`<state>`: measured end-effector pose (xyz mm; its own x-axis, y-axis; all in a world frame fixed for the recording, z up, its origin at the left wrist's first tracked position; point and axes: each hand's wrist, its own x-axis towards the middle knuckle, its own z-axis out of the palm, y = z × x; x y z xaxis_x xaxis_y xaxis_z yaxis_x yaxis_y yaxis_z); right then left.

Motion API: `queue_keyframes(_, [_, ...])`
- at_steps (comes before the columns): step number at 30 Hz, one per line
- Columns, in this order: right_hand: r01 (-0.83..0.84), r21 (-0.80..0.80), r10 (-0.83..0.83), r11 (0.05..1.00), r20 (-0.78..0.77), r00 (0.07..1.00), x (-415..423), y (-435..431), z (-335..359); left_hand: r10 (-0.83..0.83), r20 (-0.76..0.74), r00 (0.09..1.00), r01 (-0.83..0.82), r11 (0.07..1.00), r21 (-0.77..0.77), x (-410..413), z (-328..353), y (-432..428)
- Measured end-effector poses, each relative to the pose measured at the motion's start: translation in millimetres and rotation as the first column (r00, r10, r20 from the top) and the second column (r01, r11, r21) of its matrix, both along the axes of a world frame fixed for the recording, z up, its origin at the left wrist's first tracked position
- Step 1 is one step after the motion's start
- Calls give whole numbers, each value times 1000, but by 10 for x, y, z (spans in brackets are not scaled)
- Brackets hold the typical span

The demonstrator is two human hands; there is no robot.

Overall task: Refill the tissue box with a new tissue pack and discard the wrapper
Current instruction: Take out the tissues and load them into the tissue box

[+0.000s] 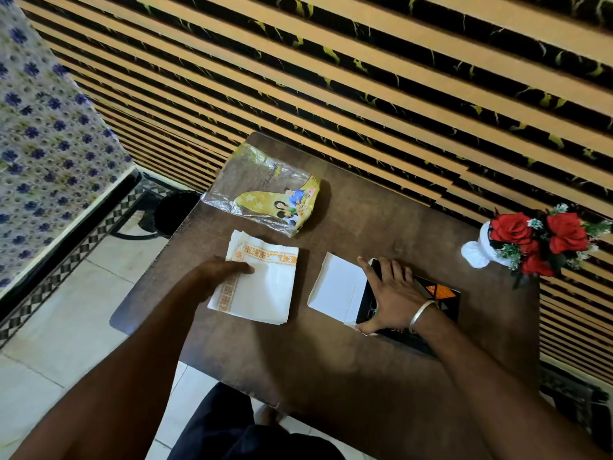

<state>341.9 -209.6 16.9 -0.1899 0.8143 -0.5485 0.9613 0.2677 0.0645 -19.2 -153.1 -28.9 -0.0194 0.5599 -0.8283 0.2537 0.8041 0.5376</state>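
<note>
Left hand (220, 272): flat and released, fingers spread on the near-left edge of the tissue stack (257, 280).
Right hand (389, 290): palm down, pressing on the black tissue box (431, 302), not clenched around it.
White flap (335, 287): juts from the box's left end, lying on the worktop (331, 366).
Wrapper (265, 190): empty, crumpled, beyond the stack.
Vase (477, 249): white, red flowers, far right.
Bin (175, 209): dark, on the floor left of the worktop.

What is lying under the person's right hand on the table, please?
The right hand rests on the black tissue box, with white paper protruding leftward. The box's inside is hidden.
</note>
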Motion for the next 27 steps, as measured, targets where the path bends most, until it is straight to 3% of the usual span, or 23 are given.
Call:
queue_keyframes(10, [6,-12,-6,1000,4,1000,-11,-1,8,-107,161,981,127,985,-115,-176,35,12])
queue_keyframes(17, [5,-21,-5,1000,3,1000,-4,-5,2,-195,282,939,213,976,-33,-213,72,25])
queue_keyframes(20, [-5,-10,5,1000,11,1000,-9,-10,9,-141,343,929,155,988,-13,-247,38,8])
queue_keyframes(27, [-9,-6,9,1000,1,1000,-16,-23,66,159,499,852,-143,987,-69,-202,42,-110])
